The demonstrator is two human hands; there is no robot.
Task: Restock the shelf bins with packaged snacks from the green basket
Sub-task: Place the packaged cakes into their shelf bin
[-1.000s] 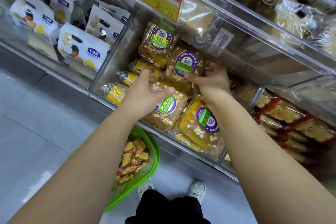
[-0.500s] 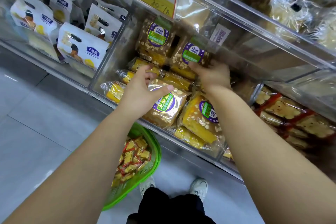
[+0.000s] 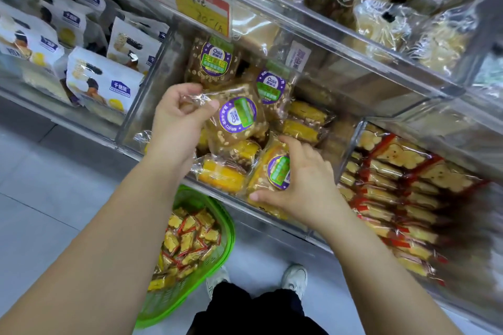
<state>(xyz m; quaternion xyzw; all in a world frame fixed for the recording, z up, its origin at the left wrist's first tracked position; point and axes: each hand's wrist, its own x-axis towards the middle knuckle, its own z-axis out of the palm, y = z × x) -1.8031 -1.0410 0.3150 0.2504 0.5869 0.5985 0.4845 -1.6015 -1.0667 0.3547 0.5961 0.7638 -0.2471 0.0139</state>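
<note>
We are in the middle of the job, as we judge it. The clear bin [image 3: 163, 84] in front of us already holds many cake packs, some standing at the back and some lying flat at the front. The green basket [image 3: 217, 250] stands on the floor below the shelf, near our shoes, and it is still well filled with small red-edged biscuit packets [image 3: 187, 242]. The same kind of packets seems to fill the bin on the right [image 3: 351, 149], so we think those must go there later. So the larger part of the restocking is left.

Our left hand [image 3: 177, 119] holds one brown cake pack [image 3: 239, 119] with a purple and green label. The thumb and the other fingers [image 3: 209, 105] pinch its clear wrapper at the upper left corner, and the pack hangs tilted above the others in the bin.

Our right hand [image 3: 302, 187] is on a yellow cake pack [image 3: 272, 171] at the front of the bin. The thumb is under its lower edge and the fingers curve over its right side, so it looks gripped, but we cannot tell if it is lifted.
</note>
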